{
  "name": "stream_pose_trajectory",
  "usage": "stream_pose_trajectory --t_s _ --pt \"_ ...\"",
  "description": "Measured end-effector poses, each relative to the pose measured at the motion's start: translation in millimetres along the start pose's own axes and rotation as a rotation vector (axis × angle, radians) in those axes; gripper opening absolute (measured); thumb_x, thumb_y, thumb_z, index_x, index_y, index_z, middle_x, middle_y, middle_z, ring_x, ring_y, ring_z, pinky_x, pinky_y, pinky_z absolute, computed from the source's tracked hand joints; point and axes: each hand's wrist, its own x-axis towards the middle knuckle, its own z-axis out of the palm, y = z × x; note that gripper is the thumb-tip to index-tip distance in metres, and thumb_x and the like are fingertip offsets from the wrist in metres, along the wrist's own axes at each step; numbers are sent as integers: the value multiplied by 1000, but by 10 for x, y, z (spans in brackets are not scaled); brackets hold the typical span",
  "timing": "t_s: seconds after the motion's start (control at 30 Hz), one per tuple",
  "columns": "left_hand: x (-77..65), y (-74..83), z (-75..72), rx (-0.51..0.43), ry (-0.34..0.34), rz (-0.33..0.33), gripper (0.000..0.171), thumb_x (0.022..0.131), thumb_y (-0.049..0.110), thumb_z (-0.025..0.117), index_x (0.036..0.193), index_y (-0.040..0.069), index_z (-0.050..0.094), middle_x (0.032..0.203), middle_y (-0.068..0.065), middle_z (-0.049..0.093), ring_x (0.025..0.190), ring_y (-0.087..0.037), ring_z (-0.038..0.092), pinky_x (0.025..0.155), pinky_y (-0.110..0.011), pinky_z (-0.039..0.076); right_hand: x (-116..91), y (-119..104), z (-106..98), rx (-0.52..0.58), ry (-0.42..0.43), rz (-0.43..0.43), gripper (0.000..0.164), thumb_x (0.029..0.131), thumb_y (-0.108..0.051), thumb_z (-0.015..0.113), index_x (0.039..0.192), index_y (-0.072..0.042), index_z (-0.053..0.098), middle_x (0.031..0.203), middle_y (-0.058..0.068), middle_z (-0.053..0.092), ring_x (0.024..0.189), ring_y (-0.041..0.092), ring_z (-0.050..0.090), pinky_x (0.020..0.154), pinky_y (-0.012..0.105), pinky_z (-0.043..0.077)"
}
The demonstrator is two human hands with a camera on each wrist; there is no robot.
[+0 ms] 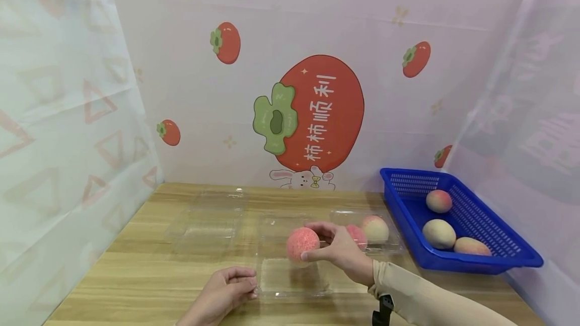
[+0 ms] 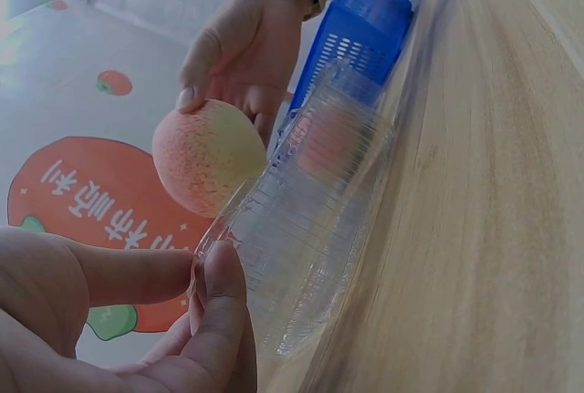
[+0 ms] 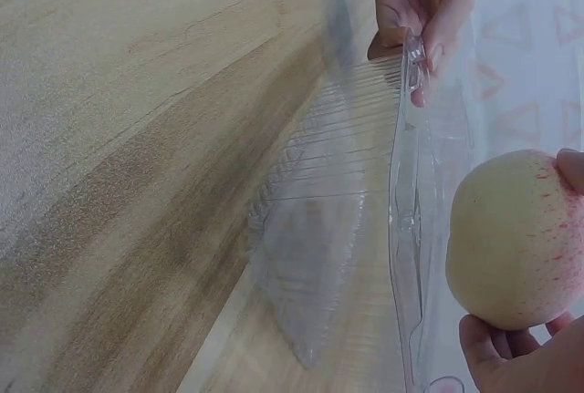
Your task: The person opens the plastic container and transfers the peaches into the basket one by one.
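In the head view my right hand [image 1: 342,253] grips a pink and pale yellow peach [image 1: 302,244] between thumb and fingers. The peach is held over an open clear plastic clamshell box [image 1: 294,294] on the table. At the box's left front edge, my left hand [image 1: 228,288] pinches the rim between thumb and fingers, as the left wrist view shows on the clear box [image 2: 301,256]. The right wrist view shows the peach [image 3: 511,238] above the rim, apart from the box wall [image 3: 365,201]. No other peach is seen inside this box.
A second clear box [image 1: 337,214] at the right holds a pink peach [image 1: 357,237] and a pale peach [image 1: 375,229]. Beyond it stands a blue basket [image 1: 480,265] with three peaches. Another open clear box [image 1: 206,233] lies back left. Printed cloth walls enclose the table [image 1: 136,275].
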Motion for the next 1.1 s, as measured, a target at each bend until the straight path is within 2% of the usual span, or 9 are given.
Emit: stream_pose_trajectory --t_s 0.63,0.83,1.1 --pt "0 9 4 -13 3 -5 39 84 1 59 112 -19 42 94 -19 55 82 -23 58 77 -34 51 -16 24 -18 4 3 13 70 64 -14 81 125 -5 48 114 11 55 95 28 56 77 38 51" --pt "-2 9 4 -16 6 -4 38 83 0 59 112 -19 43 93 -18 55 80 -22 58 77 -33 51 -25 23 -39 4 11 1 65 64 -12 81 122 -8 51 114 11 56 95 28 56 77 38 50" --pt "2 7 3 -16 2 -1 37 83 0 59 111 -19 43 92 -18 56 80 -22 59 77 -33 51 -29 25 -73 10 19 -7 65 64 -11 81 122 -5 51 113 12 56 95 29 56 77 38 51"
